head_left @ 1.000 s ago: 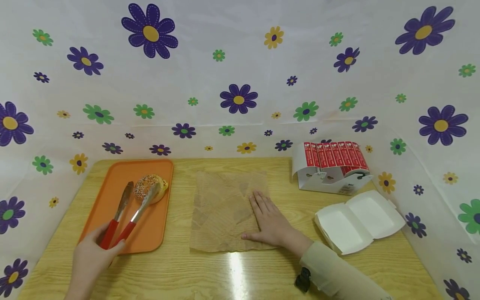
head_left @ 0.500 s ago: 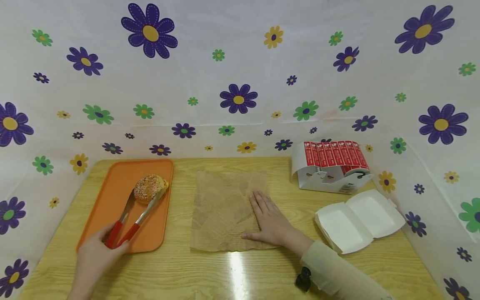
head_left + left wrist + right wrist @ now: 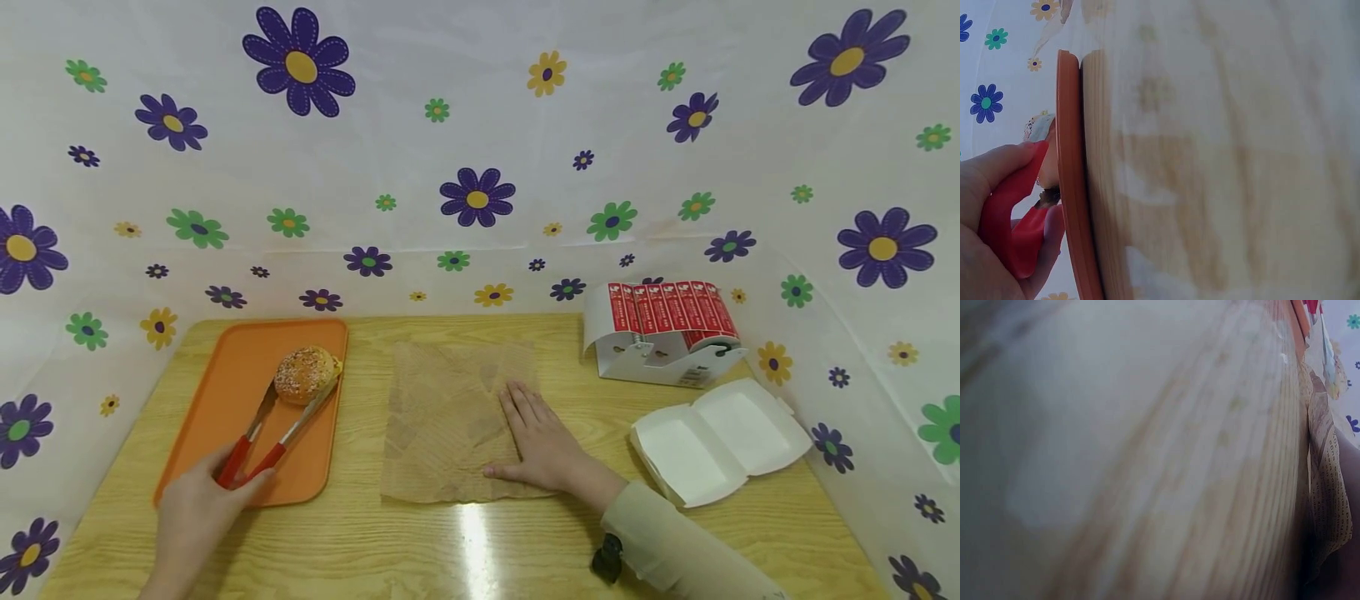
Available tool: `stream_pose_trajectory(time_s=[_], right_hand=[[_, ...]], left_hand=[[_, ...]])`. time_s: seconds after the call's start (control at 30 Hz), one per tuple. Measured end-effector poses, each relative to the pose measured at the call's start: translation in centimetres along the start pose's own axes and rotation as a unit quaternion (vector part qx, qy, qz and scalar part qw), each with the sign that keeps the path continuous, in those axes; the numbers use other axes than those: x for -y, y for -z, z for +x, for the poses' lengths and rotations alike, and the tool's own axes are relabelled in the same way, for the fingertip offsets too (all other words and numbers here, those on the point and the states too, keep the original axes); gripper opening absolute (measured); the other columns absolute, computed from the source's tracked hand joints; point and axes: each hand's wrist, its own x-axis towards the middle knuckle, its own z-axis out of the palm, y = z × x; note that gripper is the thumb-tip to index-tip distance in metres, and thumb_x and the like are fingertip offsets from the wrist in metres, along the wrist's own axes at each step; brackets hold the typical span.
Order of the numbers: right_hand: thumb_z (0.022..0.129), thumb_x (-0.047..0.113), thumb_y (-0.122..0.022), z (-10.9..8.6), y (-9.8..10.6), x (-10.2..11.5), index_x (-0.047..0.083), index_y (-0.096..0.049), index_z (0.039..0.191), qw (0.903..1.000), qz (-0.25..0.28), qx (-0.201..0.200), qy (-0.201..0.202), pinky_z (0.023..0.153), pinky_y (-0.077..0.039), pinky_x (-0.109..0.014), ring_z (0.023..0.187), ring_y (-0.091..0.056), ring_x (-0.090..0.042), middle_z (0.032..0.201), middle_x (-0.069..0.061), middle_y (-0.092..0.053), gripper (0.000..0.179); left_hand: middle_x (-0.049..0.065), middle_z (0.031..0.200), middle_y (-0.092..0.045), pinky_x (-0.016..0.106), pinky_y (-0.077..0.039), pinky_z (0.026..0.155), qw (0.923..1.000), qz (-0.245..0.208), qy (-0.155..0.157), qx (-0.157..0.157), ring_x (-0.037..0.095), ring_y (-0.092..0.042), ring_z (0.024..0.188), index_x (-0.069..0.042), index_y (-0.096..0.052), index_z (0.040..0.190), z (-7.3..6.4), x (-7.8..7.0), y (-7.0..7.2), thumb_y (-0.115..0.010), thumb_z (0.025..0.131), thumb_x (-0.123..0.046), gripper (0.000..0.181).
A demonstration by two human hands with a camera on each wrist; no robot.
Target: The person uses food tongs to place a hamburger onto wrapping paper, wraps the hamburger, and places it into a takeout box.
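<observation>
My left hand point(image 3: 197, 508) grips the red handles of a pair of tongs point(image 3: 273, 457). The metal arms of the tongs lie on either side of a seeded burger bun point(image 3: 302, 375), which is over the right part of an orange tray point(image 3: 225, 400). In the left wrist view the red tong handles point(image 3: 1019, 244) sit between thumb and fingers, beside the tray's edge point(image 3: 1069, 162). My right hand point(image 3: 546, 446) lies flat with spread fingers on the right side of a brown printed paper sheet point(image 3: 442, 425). The right wrist view shows the paper's curled edge point(image 3: 1329, 481).
At right an opened white takeout box point(image 3: 690, 458) rests on the wooden table point(image 3: 390, 550). Behind it stands a white dispenser point(image 3: 660, 362) with red-printed labels point(image 3: 682, 308). A flowered white sheet point(image 3: 412, 150) encloses the back and sides.
The tongs' arms have come in around the bun, which has shifted slightly right and away on the tray. The left hand has moved slightly right. The right hand stays on the paper.
</observation>
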Motion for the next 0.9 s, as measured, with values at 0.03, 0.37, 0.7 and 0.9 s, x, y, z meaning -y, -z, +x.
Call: stream_pose_trajectory(time_s=[0.03,0.37,0.7,0.9], right_hand=[[0.092,0.074,-0.065,0.0,-0.1,-0.1,-0.005,-0.014,0.168,1.0000,0.001,-0.005,0.004,0.135,-0.021,-0.058,0.166,-0.012,-0.042,0.177,-0.026,-0.008,0.120],[0.092,0.079,-0.060,0.2,-1.0,-0.7,-0.001,-0.007,0.169,0.9999,0.003,-0.011,0.007,0.136,-0.017,-0.055,0.167,-0.006,-0.038,0.179,-0.022,-0.001,0.123],[0.093,0.077,-0.061,0.1,-0.5,-0.3,-0.002,-0.009,0.169,1.0000,-0.006,-0.003,-0.001,0.136,-0.018,-0.055,0.167,-0.007,-0.039,0.178,-0.024,-0.002,0.122],[0.093,0.076,-0.062,0.0,-0.2,0.0,-0.004,-0.011,0.168,1.0000,-0.007,0.003,-0.005,0.136,-0.018,-0.055,0.167,-0.008,-0.040,0.178,-0.025,-0.004,0.120]], left_hand=[[0.027,0.096,-0.079,0.048,-0.059,0.066,1.0000,0.002,-0.006,-0.003,0.049,-0.074,0.089,0.011,-0.066,0.133,0.0,0.0,0.0,-0.092,0.082,-0.040,0.077],[0.029,0.088,-0.077,0.037,-0.049,0.051,0.9991,0.030,-0.028,-0.010,0.038,-0.072,0.067,0.015,-0.066,0.130,0.1,-0.1,0.0,-0.089,0.086,-0.033,0.069],[0.022,0.077,-0.075,0.031,-0.040,0.051,0.9993,0.035,-0.013,-0.001,0.027,-0.063,0.060,0.010,-0.065,0.136,-0.2,-1.4,0.5,-0.088,0.086,-0.036,0.072],[0.010,0.064,-0.068,0.026,-0.034,0.047,0.9970,0.034,-0.064,-0.028,0.019,-0.052,0.052,0.008,-0.070,0.131,-0.7,-2.9,0.3,-0.092,0.082,-0.033,0.067]])
